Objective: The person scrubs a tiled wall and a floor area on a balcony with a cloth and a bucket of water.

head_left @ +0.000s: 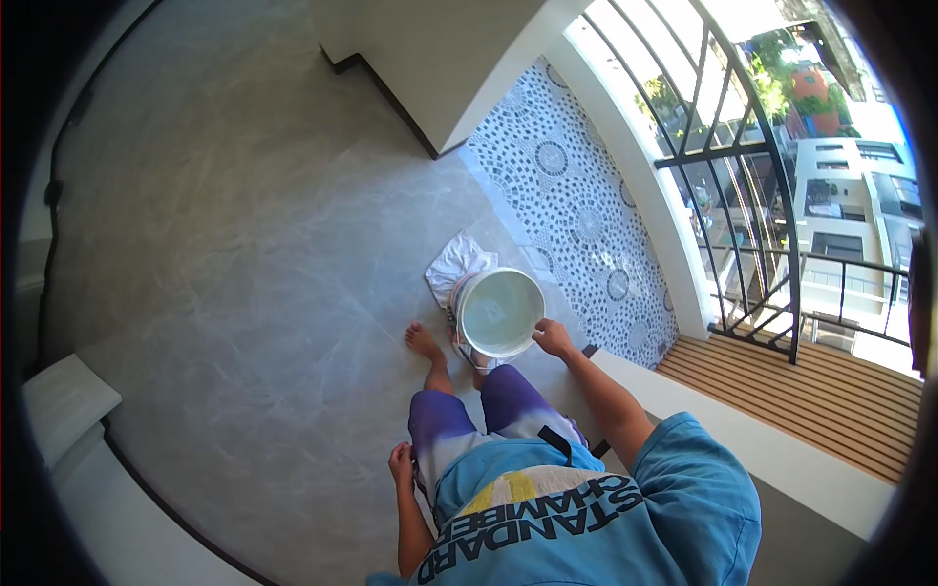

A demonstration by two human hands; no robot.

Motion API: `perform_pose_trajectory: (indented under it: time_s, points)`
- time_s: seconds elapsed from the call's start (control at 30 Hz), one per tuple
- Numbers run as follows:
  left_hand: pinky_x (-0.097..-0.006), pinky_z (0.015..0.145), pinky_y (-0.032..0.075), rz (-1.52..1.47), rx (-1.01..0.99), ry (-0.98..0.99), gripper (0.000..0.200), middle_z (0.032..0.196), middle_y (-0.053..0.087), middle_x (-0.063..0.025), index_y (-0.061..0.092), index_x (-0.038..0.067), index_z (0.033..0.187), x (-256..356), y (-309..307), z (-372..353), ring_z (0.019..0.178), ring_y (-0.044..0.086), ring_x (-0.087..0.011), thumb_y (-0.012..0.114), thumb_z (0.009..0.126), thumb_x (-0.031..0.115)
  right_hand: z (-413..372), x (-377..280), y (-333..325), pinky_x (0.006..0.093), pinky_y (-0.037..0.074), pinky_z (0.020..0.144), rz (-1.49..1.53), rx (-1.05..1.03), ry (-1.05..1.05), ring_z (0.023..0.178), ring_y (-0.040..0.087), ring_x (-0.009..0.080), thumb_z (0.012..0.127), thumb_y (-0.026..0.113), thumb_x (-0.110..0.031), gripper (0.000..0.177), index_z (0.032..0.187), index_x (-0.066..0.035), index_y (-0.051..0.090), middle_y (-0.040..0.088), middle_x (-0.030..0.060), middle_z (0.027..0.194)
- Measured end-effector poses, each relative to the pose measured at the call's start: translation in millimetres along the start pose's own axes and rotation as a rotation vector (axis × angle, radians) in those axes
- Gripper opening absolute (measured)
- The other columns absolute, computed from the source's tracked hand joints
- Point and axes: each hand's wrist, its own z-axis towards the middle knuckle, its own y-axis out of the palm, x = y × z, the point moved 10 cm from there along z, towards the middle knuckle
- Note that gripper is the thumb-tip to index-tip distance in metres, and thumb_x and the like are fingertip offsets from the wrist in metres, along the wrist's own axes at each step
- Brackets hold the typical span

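Observation:
A white bucket (501, 311) with pale, cloudy liquid inside is in front of my legs. My right hand (554, 337) is at the right side of its rim, fingers curled in and pressed together; what they grip there is too small to make out. Beside the bucket, at its upper left, a crumpled white cloth (457, 262) lies on the grey floor. My left hand (402, 461) hangs by my left thigh with its fingers curled, and whether anything is in it cannot be made out.
Grey floor tiles (244, 264) spread to the left. A wall corner (430, 59) juts in at the top. Patterned mosaic flooring (586, 215) lies to the right, below a black metal railing (782, 186). A low white ledge (703, 420) runs beside my right arm.

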Motion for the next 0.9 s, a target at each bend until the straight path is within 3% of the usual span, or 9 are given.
perform_pose_trajectory:
  time_s: [0.2,0.23,0.43,0.7,0.73,0.77,0.8,0.87,0.9]
  points:
    - [-0.0266,0.060,0.049,-0.195,0.109,-0.082,0.027,0.087,0.066,-0.0066,0.060,0.003,0.106,26,-14,6,0.075,0.063,-0.0142,0.060,0.087,0.022,30,-47,5,0.0428,0.047,0.078,-0.039,-0.097,-0.236,0.086,0.060,0.0364,0.072,0.058,-0.028,0.031,0.082,0.001,0.066,0.064,0.0192,0.086]
    - [-0.0261,0.058,0.048,-0.209,0.122,-0.072,0.026,0.086,0.066,-0.0063,0.060,0.004,0.106,26,-19,13,0.074,0.063,-0.0139,0.060,0.087,0.022,39,-61,8,0.0400,0.050,0.070,-0.147,-0.078,-0.339,0.076,0.064,0.0311,0.073,0.059,-0.023,0.027,0.084,0.001,0.065,0.065,0.0167,0.081]
    - [-0.0248,0.055,0.048,-0.278,0.232,-0.090,0.027,0.081,0.067,-0.0056,0.063,0.004,0.101,53,-49,12,0.067,0.062,-0.0130,0.062,0.084,0.024,73,-122,14,0.0288,0.051,0.051,0.173,-0.298,-0.127,0.060,0.064,0.0155,0.081,0.059,-0.012,0.020,0.094,0.001,0.063,0.065,0.0090,0.077]
    - [-0.0263,0.051,0.048,-0.291,0.264,0.074,0.027,0.079,0.066,-0.0067,0.063,0.004,0.099,119,-115,53,0.065,0.062,-0.0124,0.063,0.082,0.024,78,-185,20,0.0298,0.053,0.050,0.025,-0.395,-0.064,0.060,0.065,0.0173,0.082,0.058,-0.012,0.015,0.090,0.000,0.064,0.066,0.0076,0.075]
    - [-0.0261,0.050,0.048,-0.313,0.295,0.098,0.027,0.080,0.066,-0.0066,0.063,0.004,0.099,132,-130,58,0.065,0.062,-0.0120,0.063,0.082,0.024,96,-186,36,0.0290,0.053,0.050,-0.081,-0.456,-0.216,0.060,0.065,0.0171,0.081,0.058,-0.010,0.014,0.089,-0.001,0.064,0.066,0.0081,0.075]
    - [-0.0259,0.050,0.048,-0.337,0.327,0.117,0.026,0.080,0.066,-0.0066,0.063,0.004,0.099,143,-143,63,0.065,0.062,-0.0117,0.063,0.082,0.024,101,-185,33,0.0326,0.053,0.051,0.131,-0.447,0.012,0.062,0.065,0.0182,0.081,0.057,-0.015,0.015,0.087,-0.003,0.064,0.067,0.0082,0.076]
    - [-0.0255,0.049,0.047,-0.415,0.357,0.118,0.026,0.079,0.066,-0.0062,0.063,0.004,0.100,149,-156,61,0.065,0.062,-0.0114,0.063,0.082,0.023,138,-156,62,0.0399,0.054,0.053,0.325,-0.591,0.103,0.065,0.066,0.0229,0.083,0.055,-0.021,0.019,0.091,-0.006,0.065,0.067,0.0087,0.078]
    - [-0.0248,0.048,0.046,-0.574,0.426,0.131,0.024,0.078,0.066,-0.0054,0.062,0.004,0.101,167,-183,59,0.064,0.061,-0.0106,0.063,0.083,0.021,142,-246,45,0.0413,0.054,0.057,-0.463,-0.548,-0.202,0.067,0.066,0.0259,0.080,0.057,-0.027,0.024,0.093,-0.008,0.066,0.068,0.0111,0.079]
    - [-0.0242,0.047,0.045,-0.629,0.459,0.101,0.022,0.078,0.065,-0.0050,0.062,0.005,0.101,174,-192,51,0.064,0.060,-0.0100,0.063,0.083,0.017,139,-290,34,0.0377,0.053,0.060,-0.527,-0.546,-0.138,0.065,0.065,0.0283,0.073,0.061,-0.026,0.022,0.085,-0.009,0.069,0.066,0.0127,0.075]
